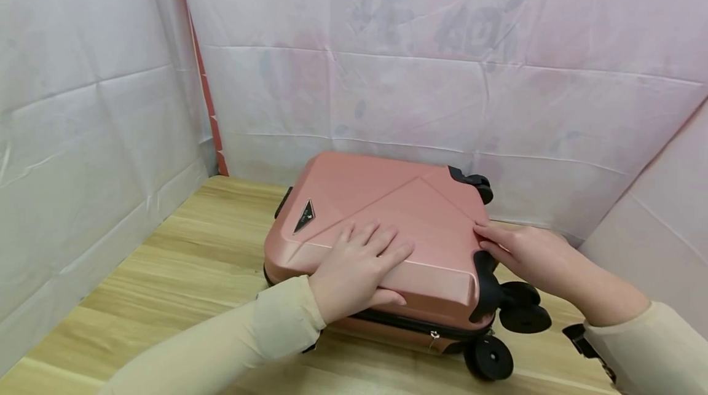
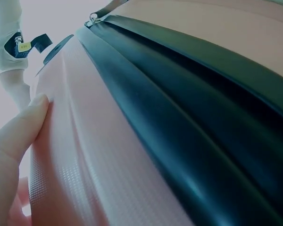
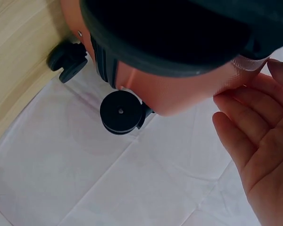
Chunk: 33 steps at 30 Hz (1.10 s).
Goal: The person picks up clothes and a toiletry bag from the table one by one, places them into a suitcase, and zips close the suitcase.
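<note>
A pink hard-shell suitcase [image 1: 387,198] lies flat on its side, its wheel end to the right. My left hand [image 1: 359,269] rests on the near part of its top shell with fingers spread. In the left wrist view, the thumb [image 2: 26,125] lies along the shell's side, beside the black trim [image 2: 179,136]. At the wheel end, the fingertips of my right hand [image 1: 531,254] touch the shell edge between the wheels. The right wrist view shows that hand [image 3: 266,136] with fingers fairly straight against the pink shell [image 3: 179,94].
Black wheels [image 1: 489,357] stick out at the suitcase's right end, and a zipper pull [image 1: 434,335] sits on its near side. A black diamond badge [image 1: 304,217] marks the top. The wood-grain surface [image 1: 160,284] is bordered by pale cloth walls [image 1: 354,94].
</note>
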{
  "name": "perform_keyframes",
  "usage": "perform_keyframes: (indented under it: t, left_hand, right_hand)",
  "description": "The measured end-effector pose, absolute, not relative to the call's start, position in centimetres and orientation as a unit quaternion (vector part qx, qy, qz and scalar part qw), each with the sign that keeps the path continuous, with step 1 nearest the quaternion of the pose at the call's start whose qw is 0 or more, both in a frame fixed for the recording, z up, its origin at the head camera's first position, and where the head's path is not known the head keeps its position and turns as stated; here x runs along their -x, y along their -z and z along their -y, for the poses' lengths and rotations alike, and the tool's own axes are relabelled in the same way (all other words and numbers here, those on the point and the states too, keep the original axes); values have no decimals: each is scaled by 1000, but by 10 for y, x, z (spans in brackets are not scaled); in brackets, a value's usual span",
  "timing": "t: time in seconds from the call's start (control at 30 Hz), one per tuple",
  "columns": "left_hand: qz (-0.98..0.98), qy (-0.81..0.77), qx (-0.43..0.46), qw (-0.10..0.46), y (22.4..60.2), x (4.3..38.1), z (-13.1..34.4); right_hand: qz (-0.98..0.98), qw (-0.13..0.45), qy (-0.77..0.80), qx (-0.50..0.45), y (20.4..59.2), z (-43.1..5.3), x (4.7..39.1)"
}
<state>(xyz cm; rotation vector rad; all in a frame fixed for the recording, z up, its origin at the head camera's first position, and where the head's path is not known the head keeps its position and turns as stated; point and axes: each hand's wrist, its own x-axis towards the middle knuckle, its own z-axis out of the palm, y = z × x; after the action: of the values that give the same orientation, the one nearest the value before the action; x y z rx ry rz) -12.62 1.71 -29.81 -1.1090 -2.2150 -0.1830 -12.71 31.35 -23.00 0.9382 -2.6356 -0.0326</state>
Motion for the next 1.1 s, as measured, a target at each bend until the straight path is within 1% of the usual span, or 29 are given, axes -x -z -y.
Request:
perform_keyframes:
  t: [0.13,0.37,0.67,0.83,1.1]
  left_hand:
    - [844,63,425,320,297,129,-18]
    - [849,63,421,312,296,132,-21]
    - [853,58,417,309,295,137,-23]
    - [856,51,419,299,295,138,-22]
    - [854,49,425,297,296,138,-18]
  right_hand:
    - [937,157,12,-311,229,-312,127]
    - [944,163,13,-287,229,-312,126]
    - [953,148,0,-264,233,-307,128]
    - [952,153,-23,-266,239,-305,122]
    - [966,135,-10,-220,243,-300,107]
